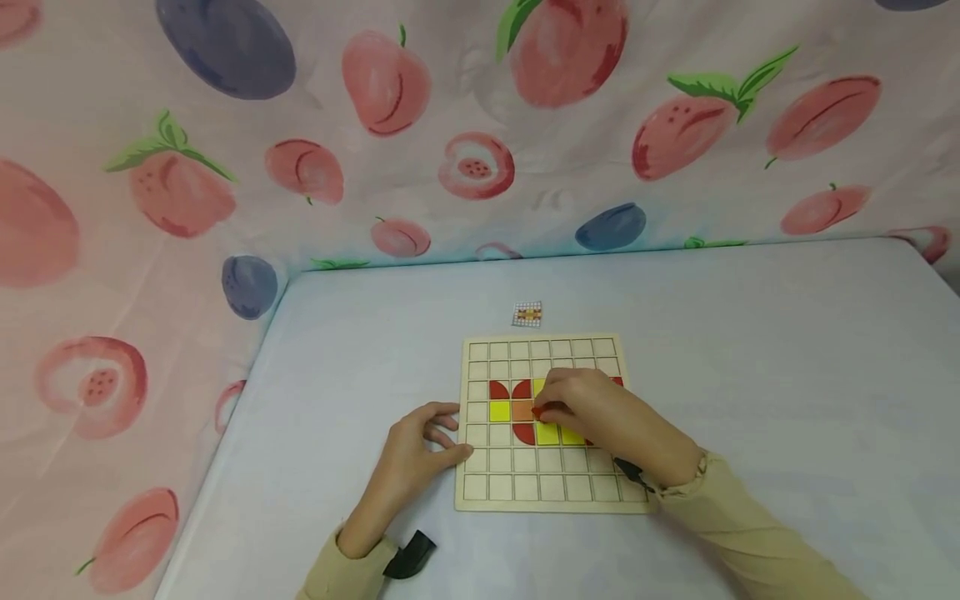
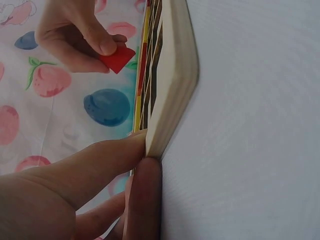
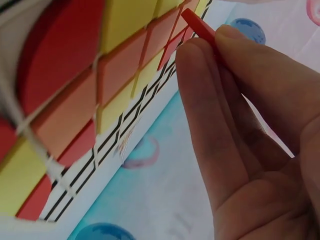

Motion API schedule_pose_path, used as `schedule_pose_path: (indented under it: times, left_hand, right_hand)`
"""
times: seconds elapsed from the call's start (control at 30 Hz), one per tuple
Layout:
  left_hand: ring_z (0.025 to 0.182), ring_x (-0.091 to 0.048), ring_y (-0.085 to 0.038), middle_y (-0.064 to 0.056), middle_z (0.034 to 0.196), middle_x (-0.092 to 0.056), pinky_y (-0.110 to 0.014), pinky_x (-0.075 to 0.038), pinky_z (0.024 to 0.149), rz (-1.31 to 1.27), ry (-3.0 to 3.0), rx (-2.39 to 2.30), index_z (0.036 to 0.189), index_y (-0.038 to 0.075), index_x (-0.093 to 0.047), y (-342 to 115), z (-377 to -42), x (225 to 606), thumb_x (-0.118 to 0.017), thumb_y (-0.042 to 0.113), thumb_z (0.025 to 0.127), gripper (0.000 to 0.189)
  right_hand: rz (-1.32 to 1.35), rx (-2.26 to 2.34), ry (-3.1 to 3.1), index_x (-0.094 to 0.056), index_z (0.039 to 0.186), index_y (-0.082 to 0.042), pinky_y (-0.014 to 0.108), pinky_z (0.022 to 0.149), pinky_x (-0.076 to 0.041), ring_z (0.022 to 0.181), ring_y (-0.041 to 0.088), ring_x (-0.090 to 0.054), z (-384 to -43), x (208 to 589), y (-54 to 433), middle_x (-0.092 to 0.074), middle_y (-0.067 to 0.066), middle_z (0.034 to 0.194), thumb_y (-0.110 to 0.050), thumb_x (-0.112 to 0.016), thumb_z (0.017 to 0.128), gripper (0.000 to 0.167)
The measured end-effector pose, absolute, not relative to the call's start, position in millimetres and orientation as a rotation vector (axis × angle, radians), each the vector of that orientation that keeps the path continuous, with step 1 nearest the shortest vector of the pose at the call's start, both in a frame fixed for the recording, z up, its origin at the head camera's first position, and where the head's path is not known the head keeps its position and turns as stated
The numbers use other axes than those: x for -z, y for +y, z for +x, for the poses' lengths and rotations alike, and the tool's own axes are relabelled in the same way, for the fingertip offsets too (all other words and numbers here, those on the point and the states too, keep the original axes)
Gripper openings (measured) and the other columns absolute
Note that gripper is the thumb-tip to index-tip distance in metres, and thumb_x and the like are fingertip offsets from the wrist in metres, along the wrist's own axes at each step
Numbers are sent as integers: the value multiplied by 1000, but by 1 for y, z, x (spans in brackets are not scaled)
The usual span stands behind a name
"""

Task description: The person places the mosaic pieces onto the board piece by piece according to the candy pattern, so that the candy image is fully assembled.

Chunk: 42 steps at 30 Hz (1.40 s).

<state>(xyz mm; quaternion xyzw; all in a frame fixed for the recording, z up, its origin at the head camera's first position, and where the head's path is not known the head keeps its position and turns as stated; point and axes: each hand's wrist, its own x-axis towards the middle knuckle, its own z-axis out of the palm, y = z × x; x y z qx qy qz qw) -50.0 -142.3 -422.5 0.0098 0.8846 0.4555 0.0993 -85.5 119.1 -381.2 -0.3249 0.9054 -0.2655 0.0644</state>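
Observation:
A pale wooden grid board (image 1: 551,492) lies flat on the table, its middle rows set with red quarter-round tiles (image 1: 498,389), yellow square tiles (image 1: 499,411) and orange square tiles (image 1: 521,410). Over these tiles, my right hand (image 1: 596,412) pinches one red tile (image 2: 120,59) between thumb and fingertips. The right wrist view shows that red tile (image 3: 199,26) almost edge-on, close over the board. My left hand (image 1: 420,446) rests at the board's left edge, with the thumb (image 2: 100,157) and fingers touching it. Part of the tile pattern is hidden under my right hand.
Behind the board lies a small pattern card (image 1: 528,314) printed with a grid and a coloured design. Fruit-printed cloth (image 1: 465,108) hangs along the back and left of the white table (image 1: 750,375). A black piece (image 1: 410,555) sits at my left cuff.

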Motion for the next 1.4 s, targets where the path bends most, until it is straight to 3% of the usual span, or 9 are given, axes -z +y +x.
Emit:
schedule_pose_path:
  times: [0.43,0.93,1.4]
  left_hand:
    - [74,-64,-8,0,97,-67,-26,-48,75,26,2607,-1362,122,8,-66,-143,-50,423,-85,7,75,51]
    - [74,-64,-8,-1,97,-67,-27,-48,75,37,2598,-1381,122,7,-66,-143,-50,421,-85,7,75,50]
    - [73,-64,-8,-2,97,-67,-26,-47,73,41,2602,-1377,122,6,-66,-143,-50,423,-85,7,75,51]
  right_hand:
    - [-947,792,2697,-78,95,-8,26,78,-55,82,12,-63,-84,382,93,-70,0,92,-9,-78,84,12]
    - [-899,892,2666,-77,94,-6,20,70,-51,74,9,-58,-83,387,76,-68,-1,86,-7,-77,85,8]
    - [-864,790,2660,-78,91,-10,25,71,-51,75,10,-58,-81,388,66,-69,-4,83,-10,-75,88,5]
